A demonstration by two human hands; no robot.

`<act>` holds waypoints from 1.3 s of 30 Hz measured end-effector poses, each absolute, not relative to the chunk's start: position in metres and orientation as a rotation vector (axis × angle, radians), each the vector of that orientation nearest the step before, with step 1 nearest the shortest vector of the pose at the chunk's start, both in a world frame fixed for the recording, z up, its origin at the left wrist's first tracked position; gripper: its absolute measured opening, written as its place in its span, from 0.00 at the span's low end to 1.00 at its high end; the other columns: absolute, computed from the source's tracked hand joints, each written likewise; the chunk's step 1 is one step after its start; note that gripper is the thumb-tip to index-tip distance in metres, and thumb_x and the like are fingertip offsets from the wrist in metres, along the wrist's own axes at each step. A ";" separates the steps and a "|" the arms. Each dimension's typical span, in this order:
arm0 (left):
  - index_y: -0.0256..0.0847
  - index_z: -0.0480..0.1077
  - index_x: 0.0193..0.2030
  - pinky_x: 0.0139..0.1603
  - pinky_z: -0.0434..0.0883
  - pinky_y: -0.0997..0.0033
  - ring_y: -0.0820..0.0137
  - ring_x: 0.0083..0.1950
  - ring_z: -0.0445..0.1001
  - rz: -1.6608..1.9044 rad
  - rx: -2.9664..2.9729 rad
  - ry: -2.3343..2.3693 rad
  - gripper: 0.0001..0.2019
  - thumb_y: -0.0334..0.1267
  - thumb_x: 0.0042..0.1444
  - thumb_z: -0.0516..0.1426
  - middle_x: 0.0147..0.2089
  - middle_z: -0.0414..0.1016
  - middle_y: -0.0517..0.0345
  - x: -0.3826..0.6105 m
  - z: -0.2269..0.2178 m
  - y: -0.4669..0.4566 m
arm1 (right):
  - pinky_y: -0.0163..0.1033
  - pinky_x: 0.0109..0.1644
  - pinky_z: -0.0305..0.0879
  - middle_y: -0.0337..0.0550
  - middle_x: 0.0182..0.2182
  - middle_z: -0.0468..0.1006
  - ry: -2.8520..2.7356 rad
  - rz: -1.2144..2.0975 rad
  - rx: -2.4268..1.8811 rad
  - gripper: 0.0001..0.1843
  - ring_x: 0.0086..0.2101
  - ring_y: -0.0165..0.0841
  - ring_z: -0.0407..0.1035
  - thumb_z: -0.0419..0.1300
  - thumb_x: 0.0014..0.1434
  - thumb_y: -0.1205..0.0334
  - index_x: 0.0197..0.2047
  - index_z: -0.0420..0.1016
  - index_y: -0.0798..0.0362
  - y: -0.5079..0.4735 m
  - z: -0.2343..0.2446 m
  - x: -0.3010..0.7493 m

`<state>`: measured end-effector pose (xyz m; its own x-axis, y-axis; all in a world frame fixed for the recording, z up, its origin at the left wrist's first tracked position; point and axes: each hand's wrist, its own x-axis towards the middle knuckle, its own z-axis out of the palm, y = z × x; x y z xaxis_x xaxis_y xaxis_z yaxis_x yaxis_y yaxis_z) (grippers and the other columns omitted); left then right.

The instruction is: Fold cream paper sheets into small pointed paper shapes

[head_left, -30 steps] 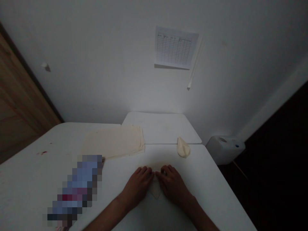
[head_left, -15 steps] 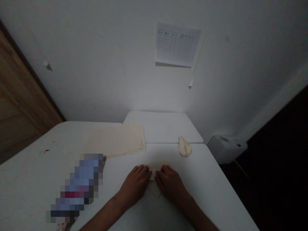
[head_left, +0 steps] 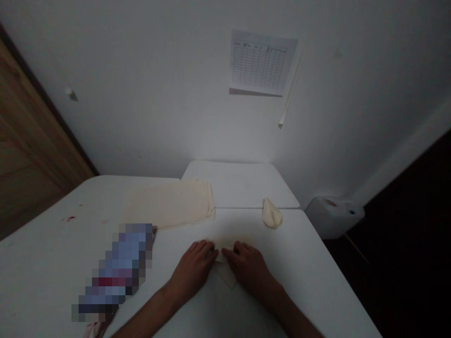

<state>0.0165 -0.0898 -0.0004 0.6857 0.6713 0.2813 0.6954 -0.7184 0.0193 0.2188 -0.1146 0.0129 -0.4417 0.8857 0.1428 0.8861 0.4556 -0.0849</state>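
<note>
Both my hands rest palm down on a small cream cloth lying on the white table. My left hand presses its left half, fingers stretched flat. On the right half my right hand lies with its fingers flat too. The fingertips of the two hands nearly meet over the cloth's top edge. A pointed corner of the cloth shows between my wrists. Most of the cloth is hidden under my hands.
A stack of flat cream cloths lies at the back left of the table. A folded cream piece sits at the back right. A pixelated patch covers something on the left. A white container stands beyond the table's right edge.
My hands have crept slightly toward each other on the cloth, the fingertips closing in. The view has shifted a little; nothing else moved.
</note>
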 end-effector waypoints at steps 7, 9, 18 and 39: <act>0.37 0.71 0.48 0.50 0.67 0.57 0.59 0.51 0.68 -0.317 -2.775 -1.052 0.15 0.20 0.57 0.53 0.49 0.73 0.49 0.006 -0.002 -0.090 | 0.36 0.39 0.64 0.43 0.38 0.73 -2.541 0.037 -1.579 0.17 0.36 0.34 0.69 0.52 0.67 0.63 0.57 0.66 0.41 -0.115 0.016 0.218; 0.36 0.70 0.49 0.51 0.67 0.57 0.59 0.50 0.69 -0.257 -2.768 -0.989 0.15 0.20 0.58 0.52 0.50 0.73 0.49 0.003 -0.003 -0.091 | 0.37 0.39 0.64 0.43 0.38 0.73 -2.541 0.025 -1.581 0.16 0.37 0.35 0.69 0.53 0.66 0.64 0.56 0.66 0.42 -0.115 0.016 0.217; 0.34 0.67 0.56 0.56 0.67 0.54 0.59 0.56 0.71 -0.213 -2.749 -0.845 0.21 0.19 0.60 0.44 0.57 0.72 0.43 -0.011 -0.011 -0.097 | 0.39 0.39 0.65 0.45 0.40 0.73 -2.588 0.056 -1.539 0.21 0.39 0.37 0.68 0.54 0.60 0.70 0.56 0.65 0.47 -0.116 0.018 0.211; 0.40 0.68 0.57 0.55 0.70 0.54 0.59 0.55 0.72 -0.286 -2.786 -1.044 0.26 0.20 0.53 0.47 0.59 0.72 0.52 -0.030 -0.003 -0.110 | 0.40 0.34 0.68 0.48 0.43 0.73 -2.730 -0.038 -1.459 0.30 0.39 0.40 0.70 0.52 0.61 0.70 0.64 0.55 0.41 -0.114 0.018 0.203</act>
